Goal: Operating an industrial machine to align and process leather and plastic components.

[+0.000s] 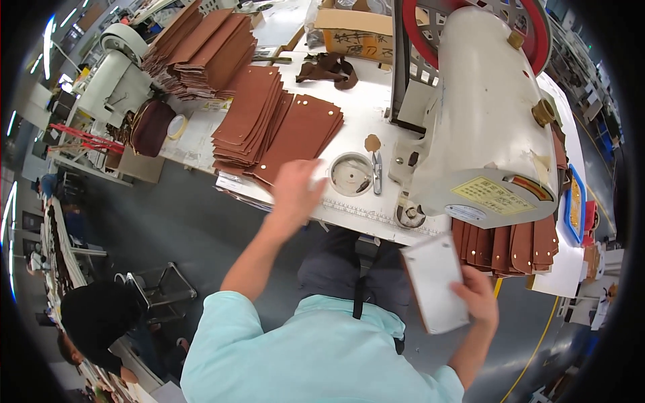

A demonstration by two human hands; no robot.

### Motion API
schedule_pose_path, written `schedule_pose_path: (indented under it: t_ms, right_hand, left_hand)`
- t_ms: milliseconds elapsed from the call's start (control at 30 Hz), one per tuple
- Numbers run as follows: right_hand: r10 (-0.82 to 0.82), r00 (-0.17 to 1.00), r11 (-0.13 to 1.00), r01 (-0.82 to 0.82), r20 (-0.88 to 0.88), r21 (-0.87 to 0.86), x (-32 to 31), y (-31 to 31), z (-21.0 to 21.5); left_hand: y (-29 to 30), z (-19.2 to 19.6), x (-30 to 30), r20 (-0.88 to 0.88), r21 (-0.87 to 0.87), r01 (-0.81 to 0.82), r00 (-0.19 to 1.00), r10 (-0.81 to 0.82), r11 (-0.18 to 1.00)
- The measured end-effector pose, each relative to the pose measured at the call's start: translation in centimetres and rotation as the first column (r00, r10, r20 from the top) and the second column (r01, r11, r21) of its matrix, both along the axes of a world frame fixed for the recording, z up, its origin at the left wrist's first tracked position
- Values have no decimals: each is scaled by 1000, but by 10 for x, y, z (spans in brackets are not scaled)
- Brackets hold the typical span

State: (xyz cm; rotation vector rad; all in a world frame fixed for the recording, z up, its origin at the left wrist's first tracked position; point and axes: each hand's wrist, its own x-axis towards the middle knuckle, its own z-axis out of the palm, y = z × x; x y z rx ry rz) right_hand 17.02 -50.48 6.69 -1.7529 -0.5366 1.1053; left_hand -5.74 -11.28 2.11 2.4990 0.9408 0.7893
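Note:
My right hand [478, 295] grips a flat panel [435, 282] by its right edge, over the floor just off the table front. The panel's pale grey-white face is turned up, small studs show near its corners, and a brown edge runs along its left side. My left hand [295, 195] is at the near right corner of a stack of brown leather-like panels [302, 131] with metal studs. Its fingers look apart and slightly blurred; whether they touch the top panel I cannot tell. Another brown stack [247, 107] lies just left of it.
A large cream machine [490, 114] with a red-rimmed wheel stands at right on the white table [349, 213]. More brown panels [504, 247] lie beneath it. A round dish [351, 174] and small metal tool [377, 174] are near the middle. At lower left are another person [101, 316] and a chair [168, 292].

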Motion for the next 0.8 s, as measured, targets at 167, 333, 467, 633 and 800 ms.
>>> schedule_pose_path:
  t_ms: [167,333,467,633,800]
  right_hand:
    - [-448,641,868,480,624,129,62,-72,103]
    - [-222,-242,673,663,944,328,128,-33,153]
    - [35,-58,639,769,998,23,146,6,121]
    - [146,182,844,489,972,-219,79,49,57]
    - [-310,312,844,-344,898,411,-39,100,71]
  left_hand:
    - [43,-10,-50,-298,124,60,954,-20,990]
    - [44,11,-63,-441,54,-14,897,36,998]
    - [55,26,-40,-277,352,-34,951,139,935]
    - [33,108,-59,86,404,-43,996,9,914]
    - [-51,193,-81,46,425,231,960,-276,875]
